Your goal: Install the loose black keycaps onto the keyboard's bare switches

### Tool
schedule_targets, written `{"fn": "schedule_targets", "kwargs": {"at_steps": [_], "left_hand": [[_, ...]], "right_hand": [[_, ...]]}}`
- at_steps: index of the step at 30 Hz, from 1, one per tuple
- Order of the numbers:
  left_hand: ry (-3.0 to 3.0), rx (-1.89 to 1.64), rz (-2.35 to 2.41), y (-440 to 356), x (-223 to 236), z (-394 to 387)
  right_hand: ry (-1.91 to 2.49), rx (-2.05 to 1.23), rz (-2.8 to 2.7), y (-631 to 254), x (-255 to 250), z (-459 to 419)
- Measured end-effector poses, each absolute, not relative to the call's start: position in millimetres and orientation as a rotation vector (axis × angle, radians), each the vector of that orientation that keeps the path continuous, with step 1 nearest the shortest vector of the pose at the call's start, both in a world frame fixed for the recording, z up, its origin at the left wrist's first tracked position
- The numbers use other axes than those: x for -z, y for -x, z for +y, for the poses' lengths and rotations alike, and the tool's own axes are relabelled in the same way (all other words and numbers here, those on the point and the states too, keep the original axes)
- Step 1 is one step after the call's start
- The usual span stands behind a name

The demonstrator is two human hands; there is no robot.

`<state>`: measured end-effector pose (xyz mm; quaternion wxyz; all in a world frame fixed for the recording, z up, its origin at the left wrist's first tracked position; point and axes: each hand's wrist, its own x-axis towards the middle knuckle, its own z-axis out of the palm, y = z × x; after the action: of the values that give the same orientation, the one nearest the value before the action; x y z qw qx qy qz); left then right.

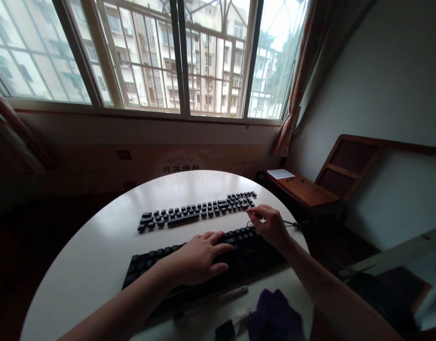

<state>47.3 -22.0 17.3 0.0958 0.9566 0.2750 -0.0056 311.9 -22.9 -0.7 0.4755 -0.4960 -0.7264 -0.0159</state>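
Head view: round white bench [86, 246] below a barred window [210, 71]; curtains [292, 113] at both sides. Black keyboard [260, 255] lies across the near half of the bench, some keys seated along its far side. Loose keycaps [184, 215] stand in rows just beyond it, apart from it. Left hand [205, 258] rests on the keyboard, palm down, fingers spread. Right hand [269, 225] is raised at the keyboard's far right, thumb and index finger brought together; cannot tell whether anything is pinched. Cable [292, 223] runs past the right hand to the bench edge. Near side: purple cloth [274, 315], small dark object [225, 330]. Room dim; at right, brown wooden furniture [310, 189] bears white paper [280, 174] by a pale wall [398, 85].
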Motion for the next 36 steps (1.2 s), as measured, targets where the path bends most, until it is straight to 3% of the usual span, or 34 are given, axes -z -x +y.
{"fn": "schedule_targets", "kwargs": {"at_steps": [9, 17, 36], "left_hand": [[-2.764, -0.33, 0.898, -59.0, -5.6, -28.3], [-2.807, -0.169, 0.737, -49.4, 4.7, -25.8], [-2.789, -0.156, 0.735, -50.5, 4.4, -24.7]], "right_hand": [[1.696, 0.054, -2.136, -328.3, -45.4, 69.1], [1.915, -0.003, -2.077, -319.8, -26.1, 151.3], [1.917, 0.062, -2.136, -305.0, 11.4, 163.0]]}}
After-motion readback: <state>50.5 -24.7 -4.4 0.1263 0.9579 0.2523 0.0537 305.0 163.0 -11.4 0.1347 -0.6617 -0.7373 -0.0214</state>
